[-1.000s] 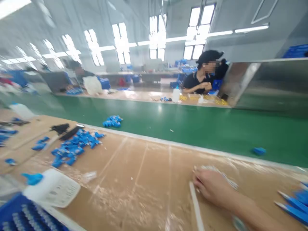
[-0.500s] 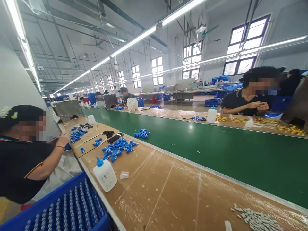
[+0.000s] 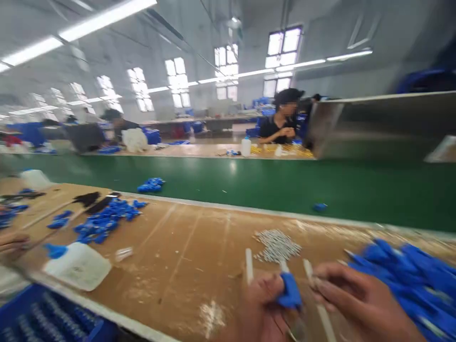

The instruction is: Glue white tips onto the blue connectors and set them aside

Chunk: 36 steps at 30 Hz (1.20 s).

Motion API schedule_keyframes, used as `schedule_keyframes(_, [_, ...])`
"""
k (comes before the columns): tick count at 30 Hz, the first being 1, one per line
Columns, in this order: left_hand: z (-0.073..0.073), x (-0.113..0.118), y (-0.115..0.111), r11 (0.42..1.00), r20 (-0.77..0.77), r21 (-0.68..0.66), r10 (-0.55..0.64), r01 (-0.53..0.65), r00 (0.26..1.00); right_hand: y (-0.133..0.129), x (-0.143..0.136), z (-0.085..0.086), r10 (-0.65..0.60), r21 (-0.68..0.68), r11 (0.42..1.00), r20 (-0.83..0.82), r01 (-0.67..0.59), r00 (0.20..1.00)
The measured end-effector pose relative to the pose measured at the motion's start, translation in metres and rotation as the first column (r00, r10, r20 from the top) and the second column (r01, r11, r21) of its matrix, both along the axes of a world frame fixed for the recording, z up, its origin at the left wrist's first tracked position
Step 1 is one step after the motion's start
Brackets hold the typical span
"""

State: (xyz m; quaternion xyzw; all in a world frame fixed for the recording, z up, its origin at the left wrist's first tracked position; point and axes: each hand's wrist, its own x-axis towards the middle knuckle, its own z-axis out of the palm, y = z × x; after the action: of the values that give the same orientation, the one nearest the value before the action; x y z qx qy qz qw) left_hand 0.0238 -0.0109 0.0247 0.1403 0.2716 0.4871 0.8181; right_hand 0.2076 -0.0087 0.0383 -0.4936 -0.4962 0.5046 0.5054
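My left hand (image 3: pixel 261 304) grips a blue plastic part (image 3: pixel 291 290) with a pale tip, low in the view right of the middle. Close beside it, the fingertips of my right hand (image 3: pixel 356 297) are pinched together; what is between them is blurred. A white strip (image 3: pixel 326 323) runs past these fingertips, and I cannot tell if they touch it. Another white strip (image 3: pixel 249 263) stands out just beyond my left hand. Small grey pieces (image 3: pixel 278 245) lie heaped on the bench beyond both hands. At the right is a large pile of blue parts (image 3: pixel 402 275).
A green belt (image 3: pixel 228 178) runs behind the brown bench (image 3: pixel 192 285), carrying some blue parts (image 3: pixel 151 184). On the left are a white bottle (image 3: pixel 78 268), a clear cup (image 3: pixel 124 254), more blue parts (image 3: pixel 107 221) and a blue crate (image 3: pixel 103 330). A co-worker (image 3: pixel 280 121) sits across.
The view has swung right and down, with blur. Both my hands have come into sight, along with the blue part and the right-hand pile. The grey heap now appears nearer the middle.
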Motion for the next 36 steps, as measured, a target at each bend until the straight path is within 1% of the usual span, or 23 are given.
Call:
schedule_keyframes(2, [0.003, 0.010, 0.008, 0.996, 0.047, 0.004, -0.091, 0.091, 0.995, 0.000, 0.002, 0.016, 0.071, -0.027, 0.997, -0.184, -0.077, 0.980])
schedule_keyframes(3, [0.005, 0.014, 0.012, 0.990, 0.039, 0.050, -0.132, 0.130, 0.990, 0.002, 0.002, 0.021, 0.096, -0.024, 0.994, -0.240, -0.105, 0.966])
schedule_keyframes(4, [0.007, 0.015, 0.016, 0.984, 0.040, 0.083, -0.159, 0.155, 0.987, 0.005, 0.003, 0.023, 0.083, -0.029, 0.995, -0.273, -0.095, 0.958])
schedule_keyframes(6, [0.012, 0.016, 0.021, 0.972, 0.034, 0.141, -0.194, 0.187, 0.980, 0.007, 0.003, 0.025, 0.068, -0.022, 0.997, -0.300, -0.079, 0.951])
schedule_keyframes(8, [0.015, 0.015, 0.023, 0.964, 0.030, 0.171, -0.214, 0.205, 0.976, 0.005, 0.002, 0.025, 0.058, -0.013, 0.998, -0.304, -0.065, 0.951])
schedule_keyframes(11, [0.016, 0.014, 0.023, 0.955, 0.002, 0.200, -0.223, 0.218, 0.975, 0.002, 0.002, 0.024, 0.064, -0.012, 0.997, -0.297, -0.071, 0.953])
schedule_keyframes(16, [0.011, 0.010, 0.025, 0.953, -0.047, 0.216, -0.206, 0.211, 0.977, 0.002, 0.000, 0.020, 0.053, -0.023, 0.998, -0.246, -0.061, 0.968])
schedule_keyframes(21, [0.006, 0.005, 0.026, 0.947, -0.078, 0.253, -0.185, 0.199, 0.980, -0.001, -0.007, 0.016, 0.043, 0.026, 0.999, -0.155, -0.040, 0.987])
schedule_keyframes(26, [0.000, 0.002, 0.024, 0.941, -0.088, 0.261, -0.201, 0.217, 0.976, -0.005, -0.015, 0.012, 0.038, 0.084, 0.996, -0.098, -0.030, 0.994])
schedule_keyframes(33, [-0.004, 0.002, 0.025, 0.939, -0.107, 0.264, -0.198, 0.220, 0.974, -0.005, -0.021, 0.018, -0.010, 0.114, 0.994, 0.063, 0.003, 0.998])
schedule_keyframes(36, [-0.006, 0.001, 0.026, 0.946, -0.167, 0.266, -0.145, 0.187, 0.975, -0.007, -0.023, 0.020, -0.056, 0.132, 0.991, 0.151, 0.036, 0.987])
